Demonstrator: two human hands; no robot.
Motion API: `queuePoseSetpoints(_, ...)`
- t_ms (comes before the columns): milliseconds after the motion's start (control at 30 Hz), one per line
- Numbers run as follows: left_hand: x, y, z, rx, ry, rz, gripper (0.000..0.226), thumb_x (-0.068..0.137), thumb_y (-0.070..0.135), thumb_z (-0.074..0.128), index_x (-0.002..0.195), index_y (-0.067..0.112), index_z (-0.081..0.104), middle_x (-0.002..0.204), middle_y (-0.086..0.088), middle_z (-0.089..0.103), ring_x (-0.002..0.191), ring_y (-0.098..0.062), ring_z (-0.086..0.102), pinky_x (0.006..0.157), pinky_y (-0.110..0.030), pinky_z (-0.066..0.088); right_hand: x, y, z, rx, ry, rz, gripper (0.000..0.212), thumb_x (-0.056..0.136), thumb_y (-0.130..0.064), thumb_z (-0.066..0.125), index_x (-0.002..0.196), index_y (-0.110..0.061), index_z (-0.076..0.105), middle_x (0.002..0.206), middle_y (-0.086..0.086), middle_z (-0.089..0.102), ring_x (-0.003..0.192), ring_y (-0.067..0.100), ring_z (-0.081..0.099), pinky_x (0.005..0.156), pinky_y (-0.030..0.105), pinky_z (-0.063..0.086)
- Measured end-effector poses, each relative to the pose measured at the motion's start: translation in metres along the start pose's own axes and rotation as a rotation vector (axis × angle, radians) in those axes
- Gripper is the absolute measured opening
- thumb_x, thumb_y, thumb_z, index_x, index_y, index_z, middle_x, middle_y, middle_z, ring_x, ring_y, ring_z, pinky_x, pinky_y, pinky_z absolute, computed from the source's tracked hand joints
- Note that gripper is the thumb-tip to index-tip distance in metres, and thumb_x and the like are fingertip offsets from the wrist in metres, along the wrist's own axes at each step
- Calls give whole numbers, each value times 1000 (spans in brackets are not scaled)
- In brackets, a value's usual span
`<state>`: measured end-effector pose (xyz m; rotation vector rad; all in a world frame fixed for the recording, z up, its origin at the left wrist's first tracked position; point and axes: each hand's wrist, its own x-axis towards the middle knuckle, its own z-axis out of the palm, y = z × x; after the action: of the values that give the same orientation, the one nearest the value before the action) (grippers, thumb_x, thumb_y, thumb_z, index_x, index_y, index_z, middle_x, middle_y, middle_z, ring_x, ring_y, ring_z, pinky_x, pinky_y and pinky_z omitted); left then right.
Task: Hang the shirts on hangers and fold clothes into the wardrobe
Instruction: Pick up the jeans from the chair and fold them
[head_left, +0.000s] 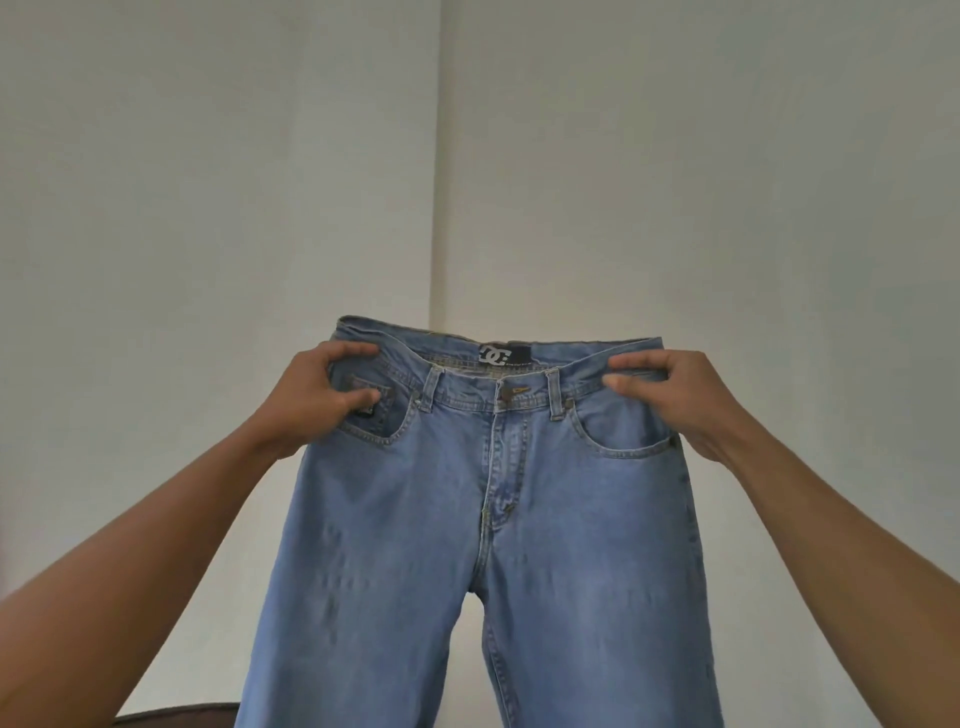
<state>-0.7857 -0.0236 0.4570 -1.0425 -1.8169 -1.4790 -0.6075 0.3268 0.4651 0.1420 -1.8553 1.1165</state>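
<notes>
A pair of light-blue denim jeans (483, 519) hangs unfolded in mid-air before a pale wall corner (434, 208), the left hand (317, 395) and right hand (670, 400) each pinching its waistband; folding apparently not yet begun, wardrobe unseen.

Your jeans (493, 519) run off the bottom edge, which cuts both legs short. Low to the left of the jeans, a dark brown thing (176, 716) is only a sliver, cut by that edge and partly behind the denim; you cannot tell what it is. The patch (365, 413) on the jeans' small pocket is too small to read.
</notes>
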Motion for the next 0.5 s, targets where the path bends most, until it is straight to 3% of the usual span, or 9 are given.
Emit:
queuePoseSetpoints(200, -2, 20, -7, 80, -87, 20, 75, 64, 3, 91, 129, 26, 63, 122, 14, 58, 93, 12, 63, 73, -5, 50, -7, -16, -17, -173, -41, -15, 63, 56, -26, 96, 115, -25, 73, 120, -5, 66, 109, 12, 65, 95, 33, 54)
queuePoseSetpoints(267, -1, 23, -10, 149, -121, 16, 80, 62, 6, 93, 133, 26, 61, 126, 9, 57, 102, 3, 63, 83, -11, 51, -8, -16, -21, -355, -70, -47, 72, 59, -24, 96, 125, -26, 68, 128, -4, 57, 119, 15, 57, 101, 35, 49)
queuePoseSetpoints(367, 2, 23, -8, 177, -154, -83, 82, 63, 8, 93, 136, 23, 59, 130, 2, 58, 110, -14, 62, 95, -30, 53, -4, -17, -17, -502, -113, -32, 69, 68, -19, 92, 131, -24, 63, 135, 3, 54, 128, 24, 52, 107, 40, 45)
queuePoseSetpoints(500, 10, 25, 7, 215, -148, -226, 75, 67, 11, 90, 136, 20, 59, 127, -4, 62, 106, -21, 64, 93, -37, 55, 6, -25, 7, -479, -129, 108, 59, 78, -10, 84, 133, -8, 61, 138, 9, 57, 127, 25, 54, 96, 31, 47)
